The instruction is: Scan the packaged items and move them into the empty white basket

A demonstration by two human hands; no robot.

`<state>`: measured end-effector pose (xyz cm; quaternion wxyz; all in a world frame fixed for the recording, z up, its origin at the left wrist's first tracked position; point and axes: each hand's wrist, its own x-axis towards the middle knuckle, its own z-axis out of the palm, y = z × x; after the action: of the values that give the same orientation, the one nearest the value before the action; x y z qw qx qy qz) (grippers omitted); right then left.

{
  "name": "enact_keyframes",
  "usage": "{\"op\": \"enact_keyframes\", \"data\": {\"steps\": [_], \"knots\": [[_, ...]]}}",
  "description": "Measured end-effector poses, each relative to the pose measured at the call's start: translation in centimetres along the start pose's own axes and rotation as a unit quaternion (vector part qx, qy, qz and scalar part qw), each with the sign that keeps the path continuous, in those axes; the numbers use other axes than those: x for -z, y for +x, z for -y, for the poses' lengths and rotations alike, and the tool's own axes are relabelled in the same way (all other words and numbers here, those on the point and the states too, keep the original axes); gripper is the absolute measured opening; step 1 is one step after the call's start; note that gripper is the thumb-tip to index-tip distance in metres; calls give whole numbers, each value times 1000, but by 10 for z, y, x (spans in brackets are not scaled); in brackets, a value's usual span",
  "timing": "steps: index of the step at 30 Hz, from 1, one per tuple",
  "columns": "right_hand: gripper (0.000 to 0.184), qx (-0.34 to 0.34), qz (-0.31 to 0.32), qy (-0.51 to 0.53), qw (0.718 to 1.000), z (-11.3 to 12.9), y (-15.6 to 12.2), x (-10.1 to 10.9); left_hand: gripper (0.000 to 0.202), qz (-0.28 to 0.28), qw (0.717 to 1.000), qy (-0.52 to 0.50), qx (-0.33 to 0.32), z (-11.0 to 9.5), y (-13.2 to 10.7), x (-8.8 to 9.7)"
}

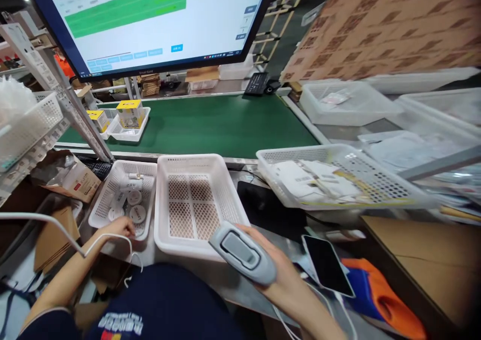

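My right hand [278, 262] is wrapped round a grey handheld barcode scanner [242, 252], held over the near right corner of an empty white plastic basket [203, 249]. To the left stands a smaller white basket [101, 207] with several round white-lidded containers [137, 213] and small clear packets [119, 198] in it. At that basket's front left edge is my left hand [122, 226], its fingers curled closed. Whatever those fingers may hold is hidden. A white cable [52, 218] passes across my left forearm.
A monitor [210, 34] hangs above a green conveyor belt [210, 124] carrying trays with yellow-and-white boxes [130, 114]. At right are a basket of white packets [319, 179], a phone [326, 265], an orange-and-blue cloth [379, 292] and a cardboard box [428, 260].
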<state>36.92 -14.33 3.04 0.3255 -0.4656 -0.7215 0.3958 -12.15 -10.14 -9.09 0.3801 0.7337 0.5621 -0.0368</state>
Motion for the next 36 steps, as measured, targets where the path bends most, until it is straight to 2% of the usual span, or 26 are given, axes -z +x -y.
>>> {"op": "enact_keyframes", "data": {"steps": [2, 4, 7, 9, 11, 14, 17, 19, 21, 23, 25, 26, 29, 32, 34, 36], "knots": [[39, 11, 61, -34, 998, 12, 8, 5, 27, -68, 997, 20, -25, -8, -5, 18], [38, 17, 98, -62, 993, 26, 20, 8, 32, -169, 982, 53, -58, -17, -3, 38], [33, 22, 117, -87, 989, 43, 42, 7, 30, -331, 922, 108, -168, -33, 11, 56], [24, 9, 118, -94, 988, 50, 58, 6, 31, -396, 874, 134, -247, -44, 25, 59], [21, -11, 123, -93, 988, 52, 70, 6, 31, -391, 863, 143, -288, -55, 39, 54], [27, -36, 122, -99, 987, 50, 78, 12, 33, -291, 894, 141, -311, -74, 57, 39], [31, -57, 111, -111, 986, 42, 68, 22, 38, -201, 911, 128, -337, -91, 69, 21], [36, -72, 108, -127, 983, 34, 52, 31, 40, -201, 913, 129, -331, -93, 75, 15], [39, -91, 115, -155, 977, 23, 32, 41, 43, -249, 925, 130, -254, -82, 79, 16], [40, -112, 131, -184, 968, 8, 13, 51, 50, -296, 943, 109, -102, -58, 80, 18], [44, -124, 143, -202, 961, -7, 0, 57, 58, -288, 955, 70, 29, -29, 77, 15], [46, -129, 146, -209, 958, -12, -3, 58, 61, -264, 961, 53, 63, -16, 75, 10], [42, -132, 157, -230, 951, -14, 2, 50, 69, -195, 978, 17, 73, 8, 72, -15], [43, -104, 173, -231, 952, 3, 22, 31, 62, -179, 979, -19, 92, 12, 75, -35], [49, -73, 179, -228, 954, 18, 38, 18, 62, -191, 974, -53, 110, 10, 79, -33], [56, -48, 183, -232, 954, 31, 52, 4, 64, -213, 965, -103, 112, 5, 82, -19]]}}
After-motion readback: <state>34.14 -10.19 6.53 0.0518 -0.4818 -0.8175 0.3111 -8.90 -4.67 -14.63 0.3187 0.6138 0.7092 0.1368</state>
